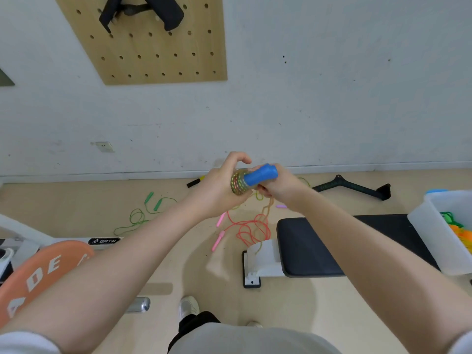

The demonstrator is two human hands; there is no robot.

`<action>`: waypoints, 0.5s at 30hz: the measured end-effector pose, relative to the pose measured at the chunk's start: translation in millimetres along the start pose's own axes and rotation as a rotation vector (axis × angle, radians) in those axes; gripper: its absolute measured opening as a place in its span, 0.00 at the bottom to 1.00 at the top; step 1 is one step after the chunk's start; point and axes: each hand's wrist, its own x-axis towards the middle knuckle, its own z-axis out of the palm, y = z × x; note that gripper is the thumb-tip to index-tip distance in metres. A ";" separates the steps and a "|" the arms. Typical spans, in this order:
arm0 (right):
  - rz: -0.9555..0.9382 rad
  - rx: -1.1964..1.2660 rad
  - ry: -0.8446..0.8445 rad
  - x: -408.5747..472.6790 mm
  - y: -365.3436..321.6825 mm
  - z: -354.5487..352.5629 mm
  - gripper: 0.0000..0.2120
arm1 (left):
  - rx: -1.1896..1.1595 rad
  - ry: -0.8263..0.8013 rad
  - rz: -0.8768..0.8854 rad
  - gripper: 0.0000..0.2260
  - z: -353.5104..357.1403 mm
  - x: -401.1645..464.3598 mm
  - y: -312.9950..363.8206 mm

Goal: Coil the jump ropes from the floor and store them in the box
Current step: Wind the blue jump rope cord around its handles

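- Two hands wind one rope: left hand (pixel 219 185) clenches the coil (pixel 238 185), right hand (pixel 278 186) grasps the blue handle (pixel 260 175).
- Slack grip: coil may unravel.

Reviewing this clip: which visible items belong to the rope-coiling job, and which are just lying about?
Job: blue-handled multicoloured rope gripped by left hand and right hand; green rope, pink-handled red rope, translucent white plastic box.
Lying about: black padded bench, orange weight plate, wooden pegboard, black bar attachment.
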 end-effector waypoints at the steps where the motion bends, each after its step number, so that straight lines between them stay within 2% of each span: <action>1: 0.014 -0.055 0.021 -1.1 3.8 6.6 0.19 | -0.024 0.033 -0.034 0.19 0.7 2.0 -0.9; 3: 0.032 -0.220 -0.003 -3.7 9.9 18.8 0.18 | -0.027 0.089 -0.144 0.18 1.9 9.1 -8.8; 6: 0.065 -0.410 -0.133 -7.6 6.1 28.2 0.15 | 0.156 0.053 -0.262 0.18 4.2 16.1 -24.3; 8: -0.034 -0.618 -0.143 -8.3 0.1 29.6 0.12 | 0.264 0.028 -0.278 0.19 9.3 16.7 -29.8; 10: -0.128 -0.858 -0.067 -10.3 -4.7 31.5 0.10 | 0.348 0.057 -0.279 0.18 13.5 19.6 -30.6; 13: -0.161 -0.943 -0.108 -13.8 -5.1 31.2 0.11 | 0.541 0.068 -0.327 0.16 11.6 23.2 -29.0; 15: -0.218 -0.969 -0.134 -14.8 -10.8 25.3 0.11 | 0.673 -0.070 -0.349 0.17 11.5 21.3 -31.5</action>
